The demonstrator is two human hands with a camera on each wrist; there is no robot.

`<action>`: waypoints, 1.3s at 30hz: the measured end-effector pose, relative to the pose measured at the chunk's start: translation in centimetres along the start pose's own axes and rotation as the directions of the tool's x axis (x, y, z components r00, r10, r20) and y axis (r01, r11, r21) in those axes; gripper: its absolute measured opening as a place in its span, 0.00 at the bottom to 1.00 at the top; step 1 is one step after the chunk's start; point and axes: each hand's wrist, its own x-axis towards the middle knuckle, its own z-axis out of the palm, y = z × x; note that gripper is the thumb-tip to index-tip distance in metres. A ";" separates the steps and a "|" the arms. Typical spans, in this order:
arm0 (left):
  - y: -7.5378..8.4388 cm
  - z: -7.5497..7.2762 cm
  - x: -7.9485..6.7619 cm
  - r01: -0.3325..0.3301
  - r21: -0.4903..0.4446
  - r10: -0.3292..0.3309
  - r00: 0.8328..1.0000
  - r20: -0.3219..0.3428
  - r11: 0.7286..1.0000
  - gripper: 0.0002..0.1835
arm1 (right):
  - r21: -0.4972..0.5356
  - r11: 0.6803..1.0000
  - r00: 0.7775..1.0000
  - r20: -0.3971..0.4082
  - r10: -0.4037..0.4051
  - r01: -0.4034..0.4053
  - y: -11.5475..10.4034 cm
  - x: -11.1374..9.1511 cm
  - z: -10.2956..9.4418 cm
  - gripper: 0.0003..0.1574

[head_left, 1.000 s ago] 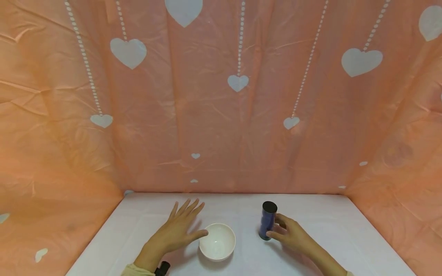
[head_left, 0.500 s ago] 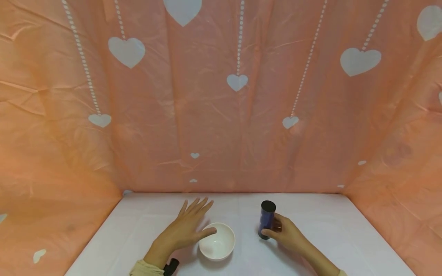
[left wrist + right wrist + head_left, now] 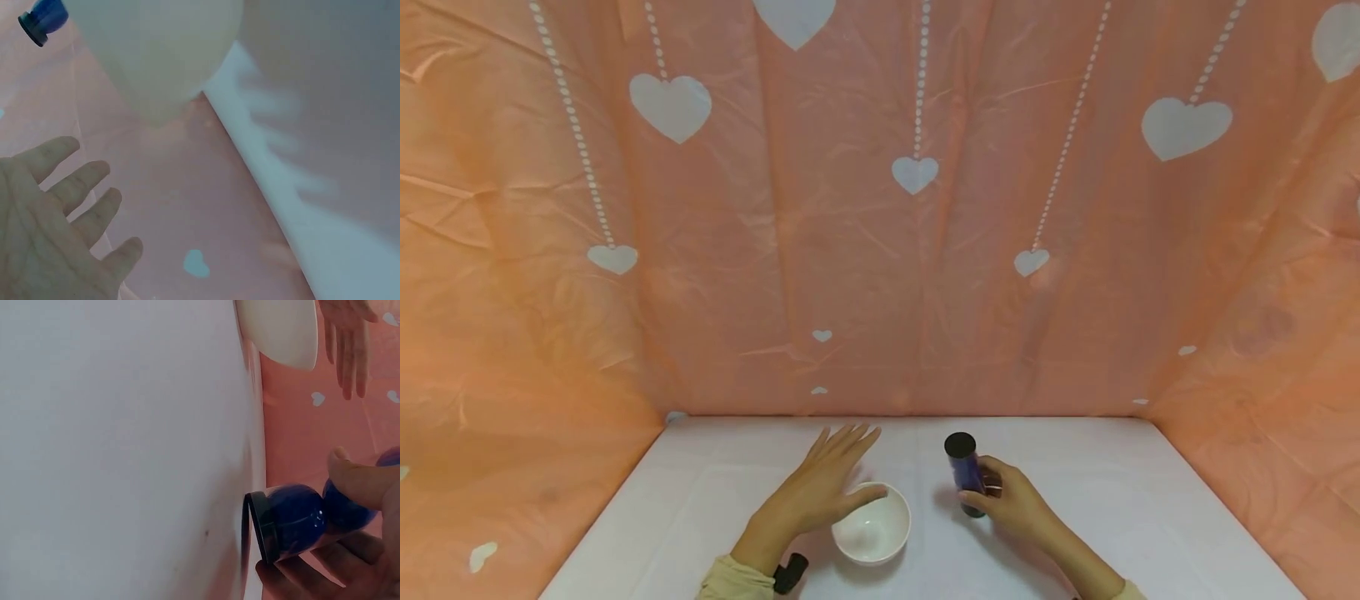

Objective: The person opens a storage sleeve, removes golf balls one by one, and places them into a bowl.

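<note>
My right hand (image 3: 1011, 500) grips a clear tube of blue balls (image 3: 966, 475) with black end caps, to the right of a white bowl (image 3: 874, 540). In the head view the tube leans a little to the left. The right wrist view shows my thumb and fingers around the tube (image 3: 297, 519), its lower cap close to the tabletop. My left hand (image 3: 823, 483) is held with fingers extended at the bowl's left side, the thumb reaching over the rim. Whether it touches the bowl I cannot tell. The palm of the left hand (image 3: 56, 231) holds nothing.
A white table (image 3: 1120, 500) lies under everything, its far edge meeting an orange sheet (image 3: 850, 275) printed with white hearts. The same sheet rises on the left and right sides. A black device (image 3: 790, 573) sits on the left wrist.
My right hand has moved left with the tube, which went from upright to slightly tilted. The left hand has drifted right, further over the bowl. The bowl stays put.
</note>
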 end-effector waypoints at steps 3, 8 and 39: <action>0.2 -0.1 0.2 -0.040 -0.004 0.040 0.999 -0.024 0.999 0.46 | -0.016 1.000 1.000 -0.005 0.015 -0.015 -0.3 0.1 0.0 0.34; 0.4 -0.2 0.3 -0.098 -0.002 0.098 0.992 -0.074 0.995 0.43 | -0.090 0.996 1.000 -0.014 -0.009 0.008 -1.1 0.4 0.0 0.32; 3.8 0.8 0.4 -0.218 -0.297 0.184 0.973 -0.140 0.930 0.31 | -0.463 0.871 0.981 -0.018 -0.195 0.164 -4.7 -2.1 0.3 0.29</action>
